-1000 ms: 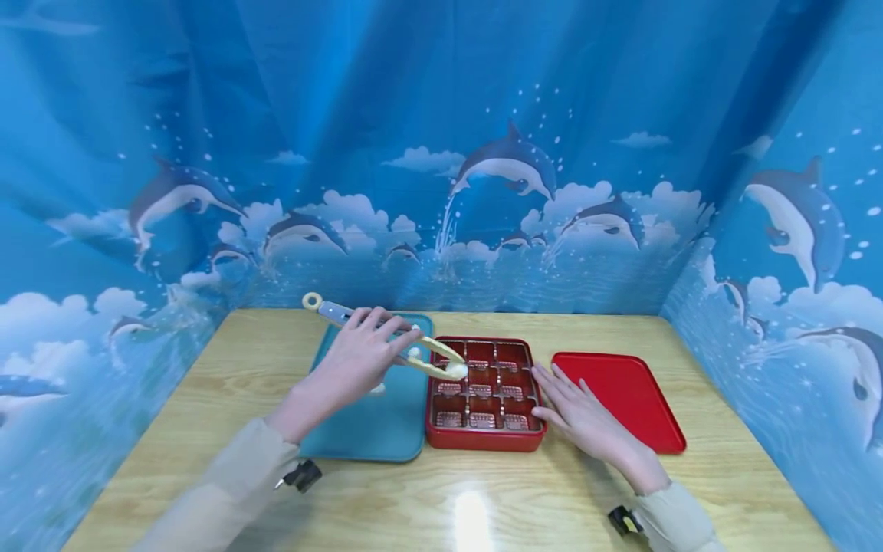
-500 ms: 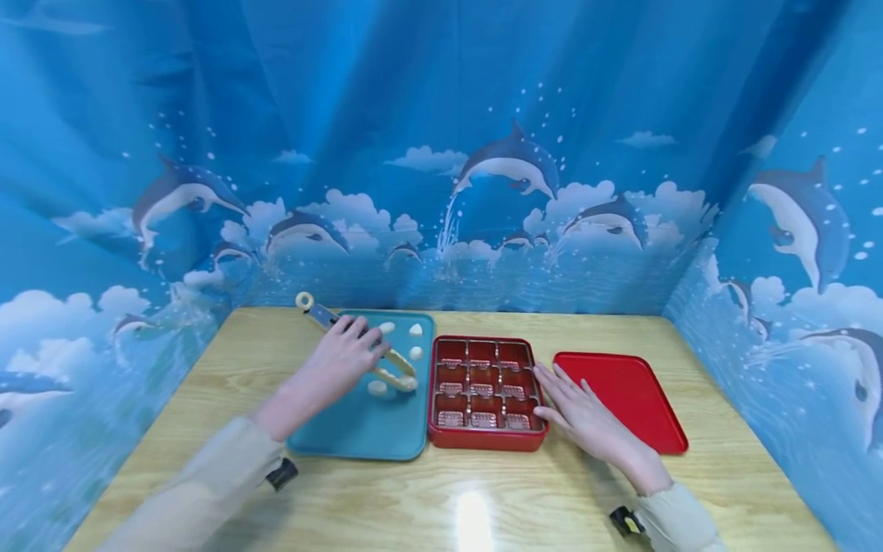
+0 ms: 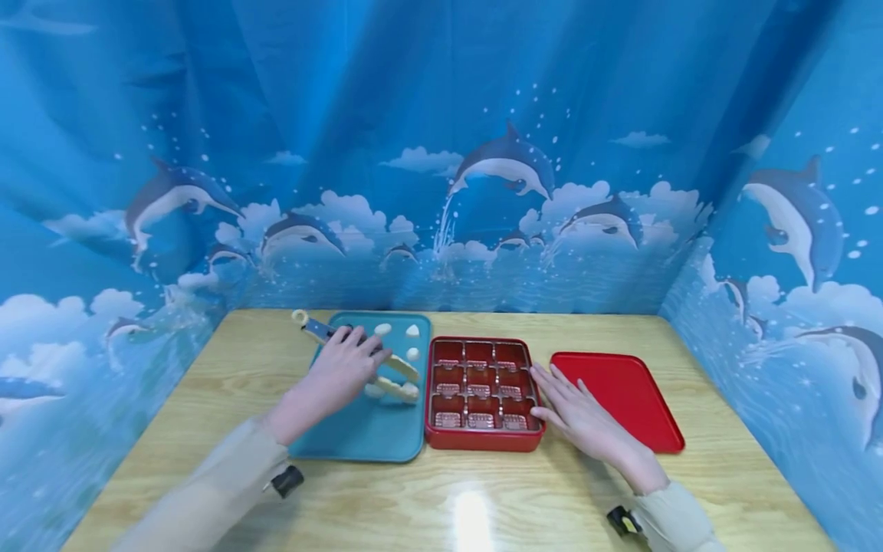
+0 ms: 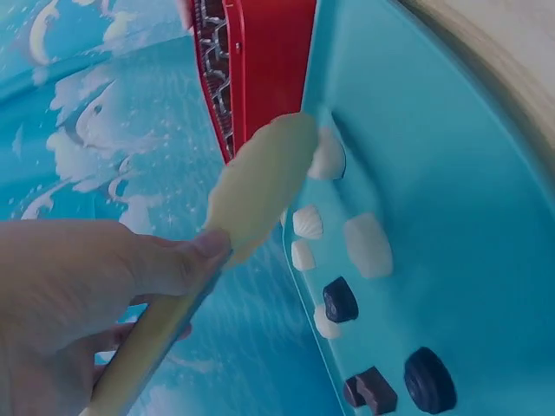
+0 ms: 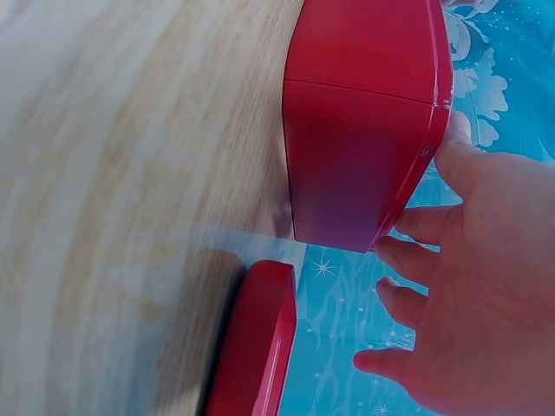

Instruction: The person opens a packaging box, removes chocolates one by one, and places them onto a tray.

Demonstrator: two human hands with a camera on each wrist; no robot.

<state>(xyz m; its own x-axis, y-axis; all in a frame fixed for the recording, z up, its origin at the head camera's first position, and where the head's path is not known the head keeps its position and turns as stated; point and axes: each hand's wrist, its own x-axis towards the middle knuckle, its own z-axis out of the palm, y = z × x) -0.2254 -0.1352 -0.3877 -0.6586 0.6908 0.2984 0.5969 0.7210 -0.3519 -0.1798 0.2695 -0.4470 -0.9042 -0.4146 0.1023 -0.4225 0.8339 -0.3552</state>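
Note:
My left hand (image 3: 338, 369) grips kitchen tongs (image 3: 317, 330) with a blue-grey handle and cream tips, low over the teal tray (image 3: 352, 433). The tips are spread around a rounded white piece (image 3: 409, 393), which in the left wrist view lies on the tray right at one tip. Other white pieces, one a shell shape (image 4: 308, 223), and several dark chocolate-like pieces (image 4: 341, 300) lie on the tray; my hand hides the dark ones in the head view. My right hand (image 3: 586, 422) rests with extended fingers against the right edge of the red box (image 3: 483, 439).
The red box stands against the tray's right side and has a clear divided insert (image 3: 479, 391). To its right lies a flat red lid or tray (image 3: 631, 402). Behind the wooden table (image 3: 372, 506) hangs a dolphin-print curtain (image 3: 441, 153).
The tongs held the white piece over the box, then moved left and down to the teal tray with it. The tips now stand wider apart. My right hand stays at the box.

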